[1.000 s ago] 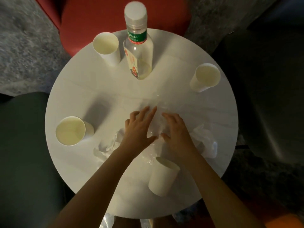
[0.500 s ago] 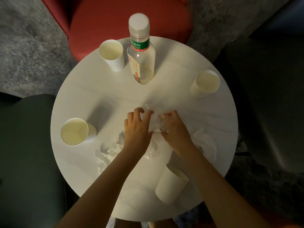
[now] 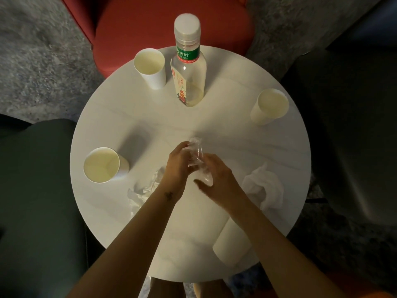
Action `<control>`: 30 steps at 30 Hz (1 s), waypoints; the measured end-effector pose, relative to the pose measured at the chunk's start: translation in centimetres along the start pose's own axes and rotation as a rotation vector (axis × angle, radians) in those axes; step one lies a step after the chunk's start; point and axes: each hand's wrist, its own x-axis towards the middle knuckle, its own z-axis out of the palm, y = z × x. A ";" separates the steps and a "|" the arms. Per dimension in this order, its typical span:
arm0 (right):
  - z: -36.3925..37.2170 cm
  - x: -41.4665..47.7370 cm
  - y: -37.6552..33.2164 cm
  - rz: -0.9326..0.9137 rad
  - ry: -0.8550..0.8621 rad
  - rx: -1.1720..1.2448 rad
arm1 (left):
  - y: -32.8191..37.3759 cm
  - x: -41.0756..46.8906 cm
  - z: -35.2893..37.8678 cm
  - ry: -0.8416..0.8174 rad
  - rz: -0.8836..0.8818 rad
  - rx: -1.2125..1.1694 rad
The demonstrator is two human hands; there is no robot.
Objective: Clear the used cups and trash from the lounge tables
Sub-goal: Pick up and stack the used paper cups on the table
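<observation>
Round white surface (image 3: 120, 117): four paper cups, namely far (image 3: 150, 67), right (image 3: 269, 106), left (image 3: 103, 165), and near (image 3: 231, 244) partly under the right forearm. Bottle (image 3: 188, 67) upright beside the far cup. Crumpled tissue left (image 3: 141, 190) and right (image 3: 266, 188). Left hand (image 3: 178, 166) and right hand (image 3: 217, 181) both closed on clear plastic wrap (image 3: 197, 160), mid-surface.

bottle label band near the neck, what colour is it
Green with white characters, on the bottle; a thin red strip runs below it. The head view shows it.
</observation>
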 end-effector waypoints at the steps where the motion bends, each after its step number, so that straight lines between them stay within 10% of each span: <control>1: 0.0 0.1 -0.1 -0.021 0.057 -0.035 | 0.2 -0.4 0.2 -0.045 0.001 0.005; 12: -0.3 0.9 -1.1 -0.047 0.264 -0.383 | -0.2 -1.9 -0.2 -0.278 -0.052 0.077; 18: -0.5 -0.5 -2.3 -0.020 0.259 -0.011 | -0.6 -1.9 -0.7 -0.041 0.030 0.073; 30: -0.8 -0.7 -3.3 -0.053 0.203 -0.011 | -0.4 -3.7 0.0 -0.191 0.075 -0.007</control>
